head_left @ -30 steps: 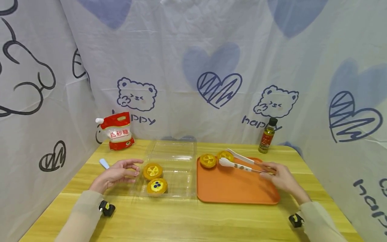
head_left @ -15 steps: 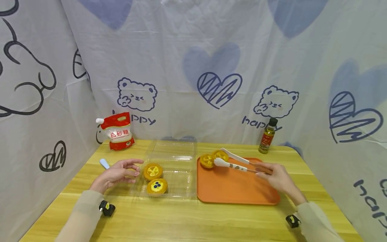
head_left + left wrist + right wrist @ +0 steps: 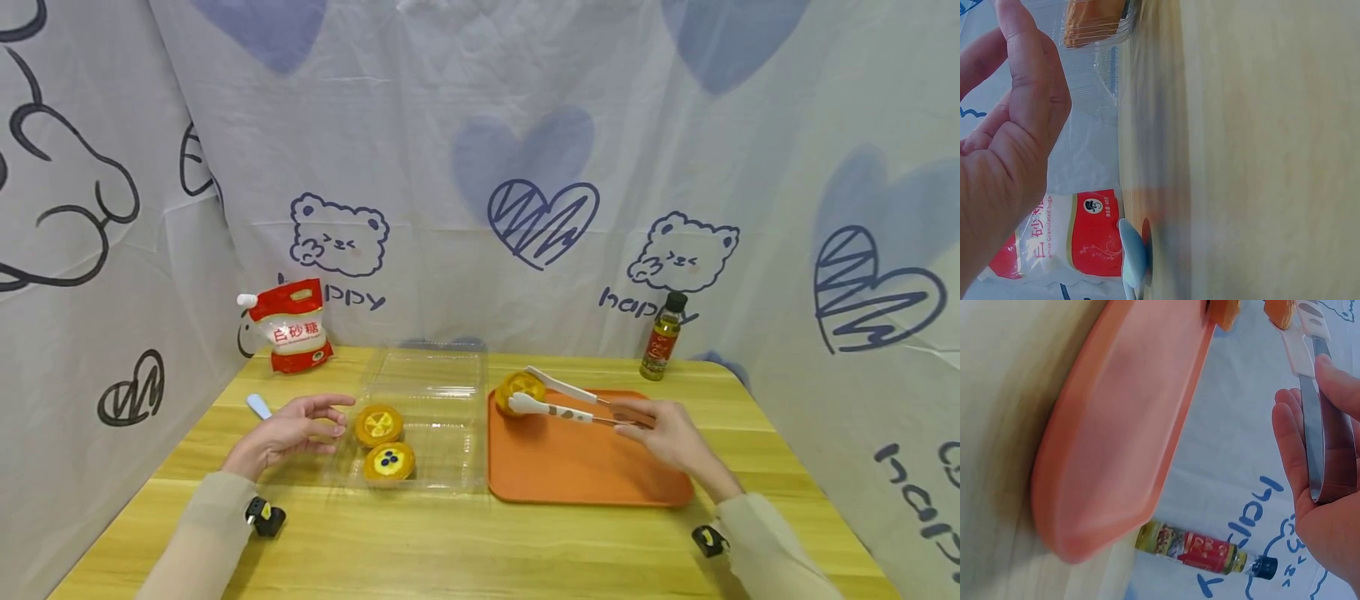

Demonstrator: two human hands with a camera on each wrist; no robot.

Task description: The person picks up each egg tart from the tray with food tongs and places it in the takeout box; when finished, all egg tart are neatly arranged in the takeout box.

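Note:
My right hand (image 3: 666,429) grips food tongs (image 3: 558,410) with white tips and metal arms. An egg tart (image 3: 527,383) sits between the tips, lifted above the orange tray (image 3: 592,467). In the head view it overlaps another tart (image 3: 506,407) at the tray's back left; the right wrist view shows the lifted tart (image 3: 1279,312) apart from the tart on the tray (image 3: 1224,314). My left hand (image 3: 292,432), fingers relaxed, is beside the clear plastic container (image 3: 450,446); whether it touches is unclear. Inside lie a yellow-topped tart (image 3: 378,425) and a blueberry tart (image 3: 390,461).
A red and white sugar bag (image 3: 296,329) stands at the back left. Behind the tray's right side is an oil bottle (image 3: 660,342). A light blue handle (image 3: 258,406) lies behind my left hand. The container's clear lid (image 3: 427,371) is raised towards the curtain.
My right hand has moved left with the tongs, carrying the gripped tart from beside the other tray tart to in front of it in the head view. The left hand stays still.

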